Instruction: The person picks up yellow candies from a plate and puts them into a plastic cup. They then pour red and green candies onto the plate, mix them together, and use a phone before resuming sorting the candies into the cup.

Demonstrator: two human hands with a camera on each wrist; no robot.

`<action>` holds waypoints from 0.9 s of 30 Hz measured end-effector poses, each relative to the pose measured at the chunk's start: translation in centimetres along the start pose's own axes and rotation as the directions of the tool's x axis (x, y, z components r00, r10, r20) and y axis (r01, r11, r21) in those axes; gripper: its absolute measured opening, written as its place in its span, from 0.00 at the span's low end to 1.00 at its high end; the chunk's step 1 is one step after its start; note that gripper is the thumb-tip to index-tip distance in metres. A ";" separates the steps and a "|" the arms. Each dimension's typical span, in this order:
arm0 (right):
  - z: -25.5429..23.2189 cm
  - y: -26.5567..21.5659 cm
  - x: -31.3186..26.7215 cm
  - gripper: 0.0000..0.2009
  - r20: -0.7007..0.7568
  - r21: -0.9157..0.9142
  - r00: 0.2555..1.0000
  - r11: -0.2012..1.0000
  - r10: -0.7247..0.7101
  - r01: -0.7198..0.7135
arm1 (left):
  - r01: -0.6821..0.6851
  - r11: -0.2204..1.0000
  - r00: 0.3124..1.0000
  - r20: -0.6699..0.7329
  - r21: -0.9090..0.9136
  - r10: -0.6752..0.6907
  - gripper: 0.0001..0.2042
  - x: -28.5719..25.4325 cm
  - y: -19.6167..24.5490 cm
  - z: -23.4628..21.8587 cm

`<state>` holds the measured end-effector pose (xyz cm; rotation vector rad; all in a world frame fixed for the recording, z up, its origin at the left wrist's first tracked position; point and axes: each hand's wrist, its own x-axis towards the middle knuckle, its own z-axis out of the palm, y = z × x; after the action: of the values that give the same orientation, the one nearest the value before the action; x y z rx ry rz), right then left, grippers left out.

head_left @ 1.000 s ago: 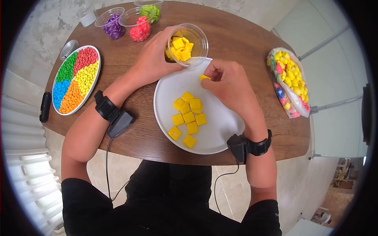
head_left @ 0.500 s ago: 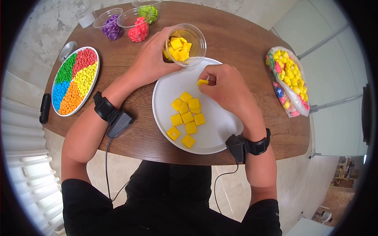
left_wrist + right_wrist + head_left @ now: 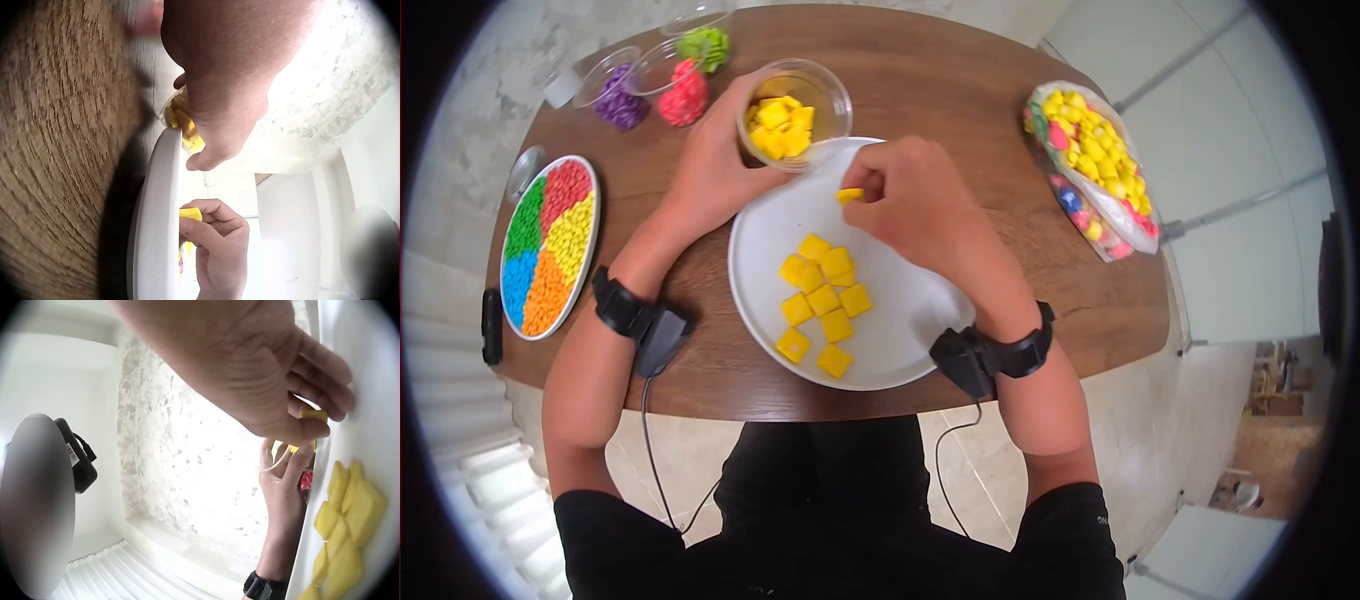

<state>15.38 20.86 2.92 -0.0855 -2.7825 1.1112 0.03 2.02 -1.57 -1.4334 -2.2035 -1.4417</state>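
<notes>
My left hand (image 3: 715, 165) grips a clear plastic cup (image 3: 837, 115) from its left side. The cup tips toward me, with several yellow square candies (image 3: 780, 125) inside. Above the upper part of a round white plate (image 3: 900, 345), my right hand (image 3: 912, 200) pinches one yellow square candy (image 3: 851, 195) between thumb and fingers. In the right wrist view this pinched candy (image 3: 314, 415) shows close over the plate surface. Several more yellow square candies (image 3: 824, 300) lie grouped on the plate, a few overlapping. The left wrist view shows the cup partly hidden behind my left hand.
Clear cups with purple (image 3: 620, 105), red (image 3: 683, 95) and green (image 3: 705, 48) pieces stand at the back left. An oval tray (image 3: 596, 225) of color-sorted small candies lies at left. A bag of mixed candies (image 3: 1095, 165) sits at right.
The head view has turned, so the table things appear further left. My right hand first lowered a little toward the plate with the candy in its pinch. The left hand keeps holding the cup.
</notes>
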 end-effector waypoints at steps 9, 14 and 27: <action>0.0 -0.1 -0.4 0.08 0.052 -0.129 0.998 0.991 0.023 -0.017 | 0.066 0.998 0.998 0.004 -0.020 -0.066 0.40 0.0 0.0 -0.1; -0.3 -0.5 -0.1 0.08 0.053 -0.077 0.998 0.996 0.038 -0.034 | 0.018 1.000 1.000 -0.015 0.013 -0.018 0.40 -0.1 0.0 -0.1; 0.5 -0.4 0.5 0.07 -0.194 0.346 0.981 0.936 -0.001 0.069 | -0.019 0.998 1.000 -0.017 0.051 0.020 0.41 0.0 -0.1 -0.1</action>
<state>14.85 20.29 2.86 -0.0963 -2.3695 1.4859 -0.08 1.95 -1.65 -1.4161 -2.1933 -1.3762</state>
